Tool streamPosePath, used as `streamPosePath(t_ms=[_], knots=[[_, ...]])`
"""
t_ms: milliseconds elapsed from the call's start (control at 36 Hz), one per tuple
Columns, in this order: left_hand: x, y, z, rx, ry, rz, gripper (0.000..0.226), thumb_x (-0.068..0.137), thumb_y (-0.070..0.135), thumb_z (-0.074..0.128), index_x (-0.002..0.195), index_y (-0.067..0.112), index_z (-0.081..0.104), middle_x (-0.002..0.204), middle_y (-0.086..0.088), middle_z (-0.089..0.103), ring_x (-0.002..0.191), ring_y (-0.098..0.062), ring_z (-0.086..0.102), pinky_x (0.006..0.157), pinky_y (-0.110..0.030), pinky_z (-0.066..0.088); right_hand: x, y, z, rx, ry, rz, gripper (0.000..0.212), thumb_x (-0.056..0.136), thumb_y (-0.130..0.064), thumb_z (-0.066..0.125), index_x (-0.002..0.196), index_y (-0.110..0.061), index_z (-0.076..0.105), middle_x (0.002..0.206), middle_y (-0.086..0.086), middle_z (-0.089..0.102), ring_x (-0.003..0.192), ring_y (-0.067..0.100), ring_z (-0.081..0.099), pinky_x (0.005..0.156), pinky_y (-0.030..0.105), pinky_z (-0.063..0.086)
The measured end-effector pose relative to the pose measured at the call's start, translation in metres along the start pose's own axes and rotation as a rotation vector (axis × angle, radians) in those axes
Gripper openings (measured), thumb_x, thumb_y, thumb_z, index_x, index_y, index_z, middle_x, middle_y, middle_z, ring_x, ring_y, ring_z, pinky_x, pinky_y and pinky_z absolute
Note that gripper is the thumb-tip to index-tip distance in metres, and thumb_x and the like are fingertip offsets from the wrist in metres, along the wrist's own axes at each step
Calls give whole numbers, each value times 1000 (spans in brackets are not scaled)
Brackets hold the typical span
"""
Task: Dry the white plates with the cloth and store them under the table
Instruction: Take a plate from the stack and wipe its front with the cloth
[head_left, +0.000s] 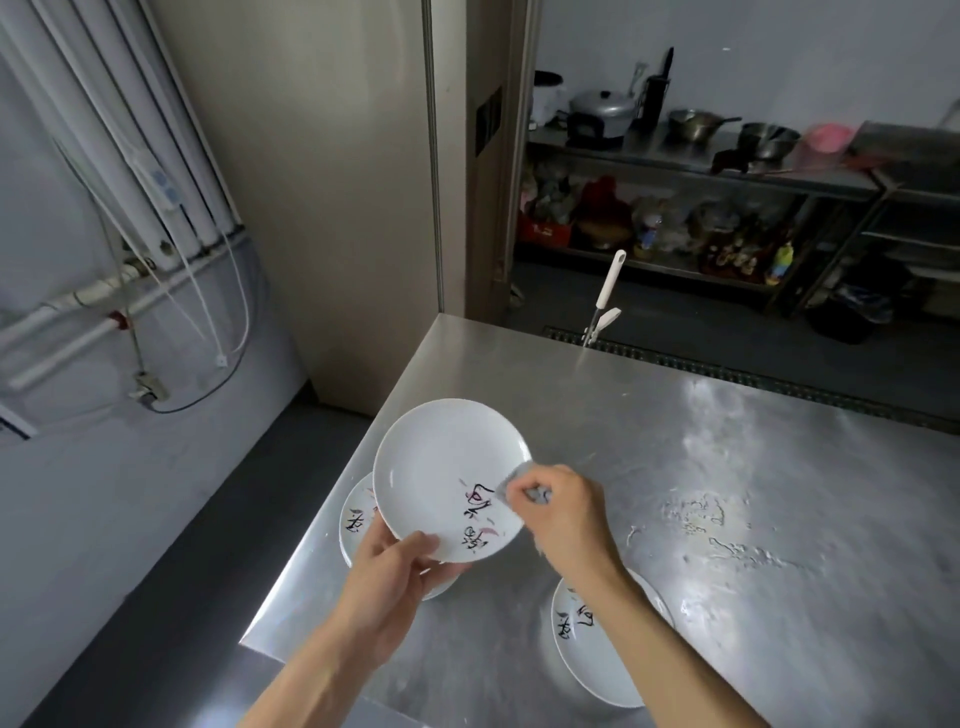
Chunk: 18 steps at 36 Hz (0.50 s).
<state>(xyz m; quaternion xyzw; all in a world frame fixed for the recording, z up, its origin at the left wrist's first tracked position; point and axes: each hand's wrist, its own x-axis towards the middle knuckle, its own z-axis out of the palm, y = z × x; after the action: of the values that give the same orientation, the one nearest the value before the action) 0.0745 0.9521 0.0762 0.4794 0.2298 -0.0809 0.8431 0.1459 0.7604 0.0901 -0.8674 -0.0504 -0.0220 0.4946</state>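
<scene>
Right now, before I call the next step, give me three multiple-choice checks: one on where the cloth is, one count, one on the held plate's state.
1. Where is the cloth? A) on the floor B) in the right hand, at the held plate's right rim C) draped on the wall pipes
2. Besides the held plate, at how many spots on the table do plates rest? A) none B) two C) five
3. The held plate is: A) lifted above the table, gripped by the left hand B) face down on the floor C) on the far shelf
Answers: 1 B, the hand pinches the grey cloth against that rim. 2 B, a left pile at the table's edge, near plates under the right forearm. 3 A, the left thumb lies on its rim.
</scene>
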Motion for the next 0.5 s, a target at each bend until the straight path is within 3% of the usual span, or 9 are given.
streamPosePath(t_ms=[83, 167, 222, 306, 389, 444, 500], knots=[[-8, -4, 2, 19, -11, -25, 56, 92, -21, 47, 135, 13, 59, 125, -21, 73, 115, -49, 69, 85, -53, 64, 10, -1, -4, -18, 74, 7, 28, 77, -3, 80, 64, -26, 72, 75, -7, 65, 65, -3, 60, 54, 5, 38], [-8, 13, -8, 59, -38, -40, 49, 95, -14, 52, 133, 16, 64, 122, -19, 75, 106, -43, 74, 79, -48, 65, 4, 5, -6, -3, -5, 24, 27, 77, 0, 78, 66, -24, 73, 79, -15, 71, 60, 2, 63, 45, 10, 41], [-6, 28, -18, 73, -67, -58, 39, 100, -1, 53, 131, 17, 68, 121, -19, 75, 100, -40, 76, 78, -48, 64, 4, 6, -12, -2, -23, 14, 29, 76, 2, 79, 63, -23, 73, 77, -23, 70, 61, -3, 63, 49, 8, 43], [-2, 45, -27, 178, -109, -69, 35, 105, 10, 52, 131, 25, 71, 118, -16, 74, 93, -35, 74, 76, -46, 63, 12, 2, -23, -31, -37, -6, 32, 75, 0, 82, 62, -28, 73, 73, -15, 69, 62, -1, 61, 55, 14, 47], [0, 49, -31, 296, -133, -78, 40, 103, 4, 54, 131, 28, 71, 117, -12, 76, 91, -30, 74, 79, -50, 64, 19, -5, -30, -52, -101, -34, 32, 77, -3, 80, 61, -30, 72, 75, -14, 66, 53, 9, 59, 42, 24, 45], [0, 46, -31, 327, -151, -97, 43, 101, -2, 55, 131, 24, 71, 123, -17, 74, 98, -33, 73, 88, -57, 63, 22, -8, -34, -60, -132, -50, 26, 77, -5, 79, 65, -27, 75, 76, -13, 65, 48, 4, 55, 40, 19, 41], [1, 42, -30, 269, -130, -98, 42, 100, -5, 56, 130, 19, 72, 126, -20, 72, 99, -36, 73, 86, -57, 64, 21, -9, -34, -75, -93, -60, 22, 79, -8, 80, 68, -26, 75, 77, -9, 65, 52, 2, 57, 46, 11, 38]])
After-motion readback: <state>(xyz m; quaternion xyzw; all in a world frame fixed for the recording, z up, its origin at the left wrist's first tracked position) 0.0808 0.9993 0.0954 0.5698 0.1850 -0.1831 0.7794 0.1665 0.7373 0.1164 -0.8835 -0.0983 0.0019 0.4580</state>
